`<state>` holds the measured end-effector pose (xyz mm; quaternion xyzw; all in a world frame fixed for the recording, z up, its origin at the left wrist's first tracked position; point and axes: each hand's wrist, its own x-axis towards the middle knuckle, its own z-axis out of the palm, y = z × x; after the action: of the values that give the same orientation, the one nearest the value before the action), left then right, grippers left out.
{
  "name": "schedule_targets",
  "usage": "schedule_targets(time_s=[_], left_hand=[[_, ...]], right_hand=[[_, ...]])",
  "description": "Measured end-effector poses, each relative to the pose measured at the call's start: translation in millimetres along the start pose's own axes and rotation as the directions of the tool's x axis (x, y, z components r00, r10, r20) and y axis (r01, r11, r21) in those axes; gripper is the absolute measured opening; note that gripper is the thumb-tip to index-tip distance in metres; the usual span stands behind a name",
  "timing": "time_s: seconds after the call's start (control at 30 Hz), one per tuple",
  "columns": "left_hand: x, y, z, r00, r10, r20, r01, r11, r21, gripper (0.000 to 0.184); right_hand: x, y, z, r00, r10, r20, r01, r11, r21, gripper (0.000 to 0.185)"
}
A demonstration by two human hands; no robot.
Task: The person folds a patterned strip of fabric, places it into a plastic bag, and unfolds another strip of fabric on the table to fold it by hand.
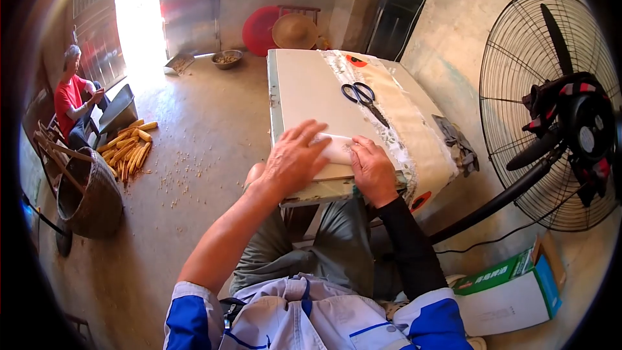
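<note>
On the table's near end lies a white rolled-up piece (337, 149), perhaps cloth or paper; its material cannot be made out. My right hand (374, 170) has its fingers closed on the roll's right end. Over the left end is my left hand (295, 159), fingers stretched out and slightly blurred; whether it touches the roll is unclear. Black-handled scissors (367, 100) rest beyond my hands, their blades pointing toward me. They lie partly on a cream table runner (395, 104) with lace edging that hangs over the near edge.
A large black fan (551, 110) stands at the right, above a green and white box (505, 291). At the left, a person in a red shirt (72, 100) sits by corn cobs (129, 149) and a woven basket (87, 198). Grey cloth (457, 144) hangs off the table's right side.
</note>
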<state>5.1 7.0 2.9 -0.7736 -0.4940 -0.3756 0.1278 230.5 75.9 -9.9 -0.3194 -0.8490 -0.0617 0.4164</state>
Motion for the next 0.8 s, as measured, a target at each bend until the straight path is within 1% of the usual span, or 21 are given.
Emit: schedule_targets(time_s=[0.03, 0.13, 0.17, 0.27, 0.37, 0.47, 0.57, 0.67, 0.7, 0.77, 0.8], left_hand=[[-1.9, 2.2, -1.7, 0.991, 0.030, 0.133, -0.017, 0.995, -0.094, 0.040], [0.8, 0.2, 3.5, 0.973, -0.036, 0.230, 0.089, 0.970, -0.225, 0.037], [0.8, -0.2, 5.7, 0.977, -0.041, 0.209, 0.091, 0.969, -0.231, 0.038], [4.6, -0.6, 1.3, 0.988, 0.003, 0.154, 0.021, 0.988, -0.154, 0.039], [11.4, -5.5, 3.5, 0.974, -0.034, 0.222, 0.072, 0.984, -0.165, 0.040], [15.5, 0.6, -1.7, 0.968, -0.059, 0.243, 0.090, 0.989, -0.118, 0.041], [10.0, 2.9, -5.8, 0.981, -0.036, 0.190, 0.061, 0.989, -0.131, 0.043], [4.0, 7.1, -10.2, 0.991, -0.029, 0.128, 0.049, 0.987, -0.155, 0.041], [2.2, 7.0, -11.0, 0.993, -0.005, 0.116, 0.023, 0.987, -0.157, 0.038], [-1.2, 7.9, -11.6, 0.995, 0.042, 0.095, -0.026, 0.986, -0.163, 0.032], [-2.7, 14.7, -17.5, 0.989, -0.031, 0.148, 0.064, 0.972, -0.225, 0.028]], right_hand=[[0.7, 0.0, -1.7, 1.000, -0.003, 0.016, 0.003, 1.000, 0.010, 0.019], [2.8, 3.6, -3.6, 0.998, -0.017, 0.067, 0.014, 0.999, 0.040, 0.021], [4.2, 5.4, -4.7, 0.997, -0.021, 0.079, 0.017, 0.999, 0.048, 0.022], [10.8, 1.6, -14.4, 0.982, 0.009, 0.188, -0.027, 0.995, 0.092, 0.029], [13.0, 4.8, -21.2, 0.971, -0.021, 0.240, -0.012, 0.991, 0.134, 0.038], [9.7, 8.9, -22.8, 0.968, -0.057, 0.243, 0.018, 0.987, 0.160, 0.044], [3.2, 3.8, -25.8, 0.975, -0.127, 0.180, 0.110, 0.988, 0.105, 0.039], [-2.1, 5.7, -27.1, 0.972, -0.179, 0.153, 0.170, 0.983, 0.071, 0.036], [-2.6, 4.0, -30.0, 0.970, -0.190, 0.152, 0.182, 0.981, 0.063, 0.035], [-6.0, -1.2, -39.4, 0.977, -0.165, 0.136, 0.148, 0.981, 0.124, 0.036], [-6.4, -7.3, -47.4, 0.980, -0.151, 0.129, 0.130, 0.979, 0.154, 0.037]])
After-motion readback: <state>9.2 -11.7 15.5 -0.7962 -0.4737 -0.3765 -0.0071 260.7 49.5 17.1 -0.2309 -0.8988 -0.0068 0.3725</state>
